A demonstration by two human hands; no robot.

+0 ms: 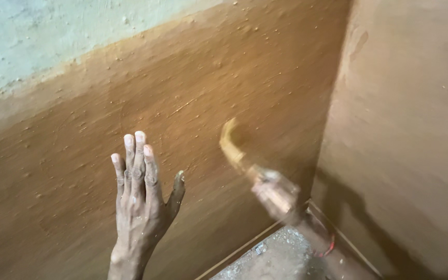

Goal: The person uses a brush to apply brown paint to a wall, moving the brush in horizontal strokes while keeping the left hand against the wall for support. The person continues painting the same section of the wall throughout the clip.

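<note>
Against the brown wall [193, 103], at about seven o'clock, the left hand [140, 194] lies flat, fingers spread wide and holding nothing. At about four o'clock the right hand [276, 194], blurred by motion, grips a paintbrush [233, 145], its bristles touching the wall near the corner. Brushing the brown coat looks under way; a pale unpainted band [53, 36] remains at eleven o'clock, calling for upward strokes.

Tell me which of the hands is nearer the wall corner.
Right. The right hand, blurred and gripping a brush, is just left of the wall corner. The left hand, open with fingers spread, is further left against the brown wall.
</note>
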